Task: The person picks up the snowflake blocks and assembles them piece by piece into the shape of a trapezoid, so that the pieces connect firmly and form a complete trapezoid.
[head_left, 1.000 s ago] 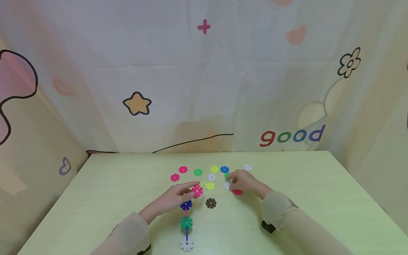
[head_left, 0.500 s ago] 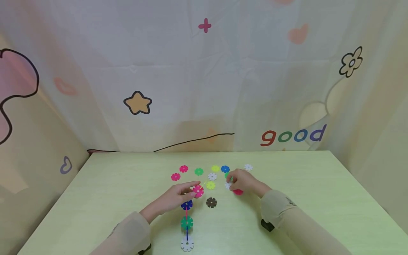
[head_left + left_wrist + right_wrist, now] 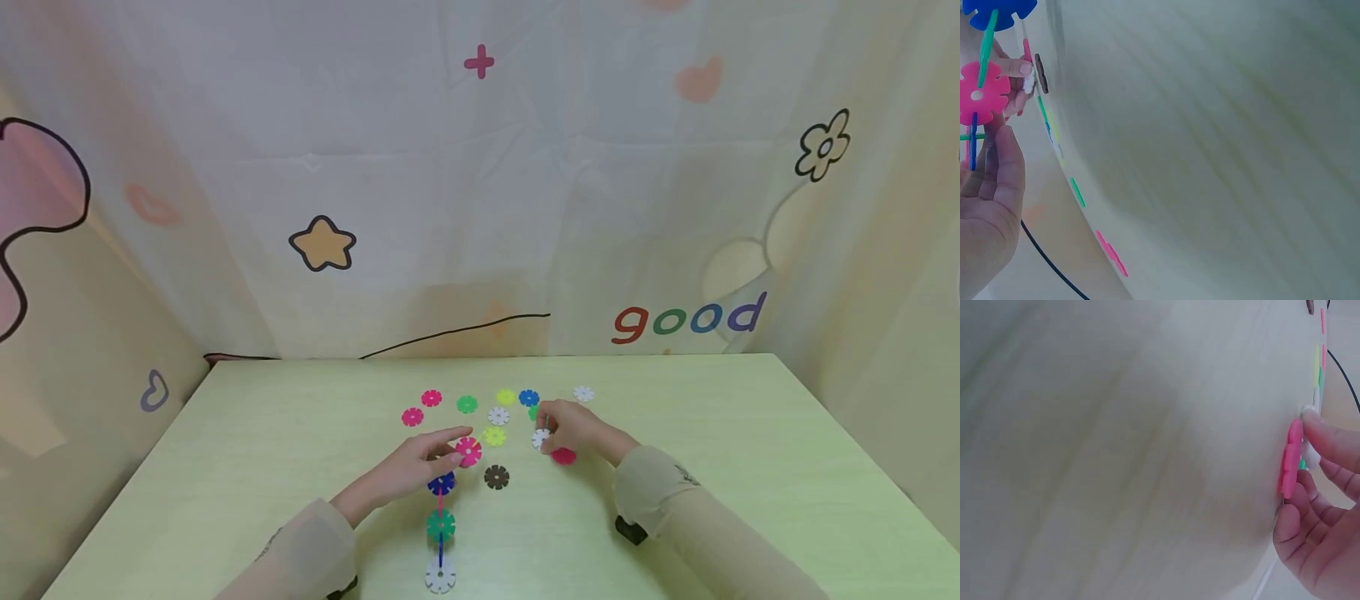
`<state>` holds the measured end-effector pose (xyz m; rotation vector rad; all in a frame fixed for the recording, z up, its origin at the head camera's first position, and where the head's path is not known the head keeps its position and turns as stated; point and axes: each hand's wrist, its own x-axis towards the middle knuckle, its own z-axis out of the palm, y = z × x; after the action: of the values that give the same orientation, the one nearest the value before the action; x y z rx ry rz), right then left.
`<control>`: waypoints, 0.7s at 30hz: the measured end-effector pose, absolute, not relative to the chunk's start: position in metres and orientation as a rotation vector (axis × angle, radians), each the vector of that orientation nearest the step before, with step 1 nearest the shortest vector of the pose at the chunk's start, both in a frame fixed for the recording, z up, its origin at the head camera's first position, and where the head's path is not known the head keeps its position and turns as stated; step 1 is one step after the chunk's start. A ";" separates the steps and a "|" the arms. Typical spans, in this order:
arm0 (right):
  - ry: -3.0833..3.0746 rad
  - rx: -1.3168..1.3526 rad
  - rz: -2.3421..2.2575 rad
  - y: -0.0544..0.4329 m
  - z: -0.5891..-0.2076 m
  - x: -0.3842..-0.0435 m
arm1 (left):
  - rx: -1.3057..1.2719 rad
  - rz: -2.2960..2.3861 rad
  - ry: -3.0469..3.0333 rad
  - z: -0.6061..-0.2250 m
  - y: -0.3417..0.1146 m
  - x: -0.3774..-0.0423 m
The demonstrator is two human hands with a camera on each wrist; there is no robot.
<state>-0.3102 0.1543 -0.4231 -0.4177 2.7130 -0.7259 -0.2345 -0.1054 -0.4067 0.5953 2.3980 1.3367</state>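
Observation:
My left hand (image 3: 408,465) pinches a pink snowflake disc (image 3: 468,451) at one end of a chain of slotted plastic discs. The chain runs toward me through a dark blue disc (image 3: 441,483), a green disc (image 3: 441,526) and a white disc (image 3: 440,577), with edge-on discs between them. In the left wrist view, the fingers lie beside the pink disc (image 3: 977,94). My right hand (image 3: 576,427) pinches a loose white disc (image 3: 541,440) between thumb and fingers. Just under that hand is another pink disc (image 3: 563,456), seen edge-on as a pink disc (image 3: 1291,459) in the right wrist view.
Several loose discs lie farther back, among them a green disc (image 3: 467,404), a yellow disc (image 3: 494,436) and a blue disc (image 3: 528,398). A brown disc (image 3: 497,477) lies between the hands. Behind the table (image 3: 247,450) hangs a printed curtain (image 3: 420,183).
The right hand has drawn the white disc slightly toward me and to the right, and more of its face shows. The left hand and the chain have hardly moved.

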 end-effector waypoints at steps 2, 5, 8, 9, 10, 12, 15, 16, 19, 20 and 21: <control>2.715 -0.422 -0.760 0.156 -0.423 -0.308 | 0.599 1.337 2.393 -0.407 -0.105 -0.234; 2.717 -0.428 -0.839 0.160 -0.421 -0.305 | 0.608 1.338 2.393 -0.406 -0.105 -0.233; 2.699 -0.414 -0.946 0.165 -0.421 -0.303 | 0.605 1.339 2.397 -0.406 -0.104 -0.232; 2.689 -0.423 -0.984 0.167 -0.421 -0.302 | 0.601 1.338 2.400 -0.406 -0.104 -0.232; 2.670 -0.424 -1.029 0.169 -0.420 -0.302 | 0.597 1.339 2.400 -0.405 -0.103 -0.232; 2.629 -0.440 -1.119 0.172 -0.419 -0.299 | 0.589 1.340 2.401 -0.405 -0.103 -0.232; 2.561 -0.457 -1.241 0.174 -0.412 -0.294 | 0.582 1.343 2.404 -0.404 -0.101 -0.231; 2.539 -0.457 -1.277 0.174 -0.410 -0.292 | 0.584 1.345 2.405 -0.404 -0.101 -0.231; 2.490 -0.491 -1.349 0.173 -0.403 -0.285 | 0.599 1.361 2.401 -0.404 -0.100 -0.231; 2.473 -0.511 -1.372 0.172 -0.401 -0.283 | 0.607 1.369 2.394 -0.403 -0.099 -0.231; 2.458 -0.532 -1.388 0.171 -0.398 -0.281 | 0.614 1.376 2.388 -0.403 -0.099 -0.231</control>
<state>-0.2812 0.1705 -0.3982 -0.5318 2.4585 -1.3879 -0.2313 -0.0987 -0.4035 0.6138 2.3878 1.3761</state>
